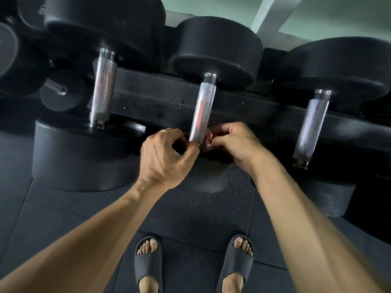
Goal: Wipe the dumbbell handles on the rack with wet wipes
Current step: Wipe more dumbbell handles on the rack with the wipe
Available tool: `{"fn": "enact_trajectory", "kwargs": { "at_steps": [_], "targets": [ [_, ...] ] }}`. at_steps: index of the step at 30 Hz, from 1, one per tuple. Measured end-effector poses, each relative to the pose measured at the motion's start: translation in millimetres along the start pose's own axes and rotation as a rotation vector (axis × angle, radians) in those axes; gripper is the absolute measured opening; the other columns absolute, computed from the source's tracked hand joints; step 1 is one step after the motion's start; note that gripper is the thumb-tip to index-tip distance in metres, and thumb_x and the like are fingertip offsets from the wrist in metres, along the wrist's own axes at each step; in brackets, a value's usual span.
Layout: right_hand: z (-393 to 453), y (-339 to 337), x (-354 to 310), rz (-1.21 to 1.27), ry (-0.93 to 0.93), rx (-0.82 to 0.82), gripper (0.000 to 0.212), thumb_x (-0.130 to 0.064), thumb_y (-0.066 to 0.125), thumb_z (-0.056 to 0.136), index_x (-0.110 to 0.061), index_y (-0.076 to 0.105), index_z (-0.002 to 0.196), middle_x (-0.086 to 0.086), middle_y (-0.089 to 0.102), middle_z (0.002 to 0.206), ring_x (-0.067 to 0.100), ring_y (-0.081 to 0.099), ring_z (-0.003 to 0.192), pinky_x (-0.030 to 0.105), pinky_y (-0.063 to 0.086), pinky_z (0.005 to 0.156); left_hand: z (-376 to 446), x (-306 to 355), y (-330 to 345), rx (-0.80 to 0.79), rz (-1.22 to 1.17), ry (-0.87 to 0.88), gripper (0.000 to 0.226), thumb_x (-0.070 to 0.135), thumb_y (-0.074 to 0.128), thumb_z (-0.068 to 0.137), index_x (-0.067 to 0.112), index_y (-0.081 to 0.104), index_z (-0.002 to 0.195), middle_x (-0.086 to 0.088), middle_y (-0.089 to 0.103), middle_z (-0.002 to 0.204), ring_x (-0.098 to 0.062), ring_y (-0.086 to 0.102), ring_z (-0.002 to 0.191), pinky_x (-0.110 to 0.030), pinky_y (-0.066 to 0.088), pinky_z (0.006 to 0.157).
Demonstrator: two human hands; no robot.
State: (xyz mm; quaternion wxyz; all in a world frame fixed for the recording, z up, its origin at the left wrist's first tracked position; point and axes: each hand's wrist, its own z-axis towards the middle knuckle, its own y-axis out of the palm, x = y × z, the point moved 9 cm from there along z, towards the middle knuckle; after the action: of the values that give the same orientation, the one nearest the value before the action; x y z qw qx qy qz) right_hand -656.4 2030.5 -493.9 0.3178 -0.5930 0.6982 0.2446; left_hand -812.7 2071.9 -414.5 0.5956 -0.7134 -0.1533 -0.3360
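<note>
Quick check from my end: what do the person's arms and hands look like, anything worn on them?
Both forearms are bare, with no sleeves in view. The left hand seems to carry a pale ring on one finger; the right hand shows no ring, glove or watch. No wristbands or markings on either arm.

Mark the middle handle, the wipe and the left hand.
middle handle (203, 108), head view, mid knurled shaft.
wipe (208, 140), head view, bunched part beside the handle.
left hand (164, 158), head view, back of hand.
</note>
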Motion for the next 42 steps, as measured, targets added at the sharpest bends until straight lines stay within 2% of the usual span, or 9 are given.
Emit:
{"fn": "enact_trajectory", "kwargs": {
  "at_steps": [6,10,16,21,26,31,33,36,42],
  "targets": [
    [19.1,-11.1,-16.8,0.314,-0.046,0.125,0.042,0.022,0.051,0.082,-0.014,0.073,0.08,0.0,0.074,0.073,0.016,0.071,0.075,0.033,0.061,0.081,-0.3,0.3,0.1,0.001,-0.006,0.0,0.032,0.054,0.046,0.07,0.029,0.042,0.05,0.011,0.047,0.051,-0.006,0.046,0.052,-0.023,0.027,0.052],
    [9.2,3.4,-2.4,0.068,0.014,0.053,0.047,0.019,0.043,0.078,-0.013,0.074,0.065,0.014,0.073,0.077,0.033,0.072,0.08,0.047,0.059,0.088,-0.6,0.3,-0.1,0.009,-0.005,-0.006,0.036,0.053,0.046,0.07,0.022,0.052,0.054,0.009,0.051,0.054,-0.008,0.049,0.054,-0.023,0.03,0.053],
    [40.7,-17.1,-40.8,0.947,-0.049,0.213,0.039,0.018,0.035,0.089,0.0,0.07,0.087,0.016,0.069,0.082,0.017,0.058,0.065,0.023,0.053,0.056,0.1,-1.2,0.5,0.011,0.0,0.011,0.036,0.052,0.047,0.071,0.021,0.053,0.054,0.01,0.05,0.053,-0.008,0.049,0.053,-0.023,0.029,0.052],
    [26.5,-3.3,-12.5,0.75,0.082,0.122,0.036,0.017,0.035,0.09,0.003,0.068,0.086,0.009,0.07,0.069,0.021,0.063,0.072,0.024,0.057,0.058,-0.8,0.4,-1.1,0.021,0.002,0.009,0.035,0.051,0.048,0.072,0.021,0.052,0.055,0.011,0.049,0.053,-0.006,0.048,0.054,-0.023,0.029,0.053],
    [42.0,-12.5,-30.8,1.029,0.05,0.191,0.034,0.015,0.04,0.089,0.002,0.07,0.096,0.012,0.069,0.079,0.017,0.064,0.064,0.024,0.056,0.055,-0.7,1.4,-0.7,0.011,0.002,0.018,0.033,0.051,0.048,0.072,0.024,0.048,0.053,0.011,0.046,0.051,-0.006,0.047,0.052,-0.023,0.028,0.052],
    [32.4,4.6,-5.3,0.621,0.134,0.11,0.036,0.02,0.032,0.086,0.001,0.062,0.078,0.013,0.066,0.075,0.022,0.062,0.067,0.026,0.058,0.058,-0.7,2.1,-0.4,0.01,0.015,0.019,0.031,0.049,0.047,0.072,0.025,0.045,0.053,0.011,0.044,0.051,-0.006,0.045,0.051,-0.022,0.027,0.052],
    [36.2,-2.5,-12.5,0.685,0.092,0.123,0.036,0.019,0.036,0.088,0.0,0.065,0.079,0.008,0.067,0.066,0.018,0.063,0.061,0.024,0.058,0.054,-0.6,1.6,-0.3,0.011,0.016,0.016,0.03,0.047,0.049,0.073,0.025,0.044,0.053,0.011,0.044,0.051,-0.006,0.045,0.052,-0.022,0.027,0.052],
    [49.9,-11.1,-33.1,0.889,-0.004,0.154,0.036,0.018,0.043,0.089,-0.004,0.071,0.087,0.009,0.07,0.073,0.014,0.063,0.058,0.022,0.053,0.052,-0.5,1.0,0.5,0.014,0.012,0.012,0.03,0.045,0.052,0.073,0.023,0.048,0.053,0.011,0.045,0.052,-0.007,0.046,0.053,-0.023,0.028,0.053],
    [33.3,7.5,-2.0,0.404,0.103,0.003,0.035,0.018,0.044,0.089,0.008,0.067,0.113,0.023,0.072,0.104,0.029,0.07,0.086,0.03,0.062,0.071,-0.8,0.4,-0.7,0.019,0.019,0.006,0.034,0.049,0.048,0.072,0.02,0.051,0.055,0.01,0.047,0.053,-0.008,0.048,0.054,-0.023,0.029,0.053]
  ]
}}
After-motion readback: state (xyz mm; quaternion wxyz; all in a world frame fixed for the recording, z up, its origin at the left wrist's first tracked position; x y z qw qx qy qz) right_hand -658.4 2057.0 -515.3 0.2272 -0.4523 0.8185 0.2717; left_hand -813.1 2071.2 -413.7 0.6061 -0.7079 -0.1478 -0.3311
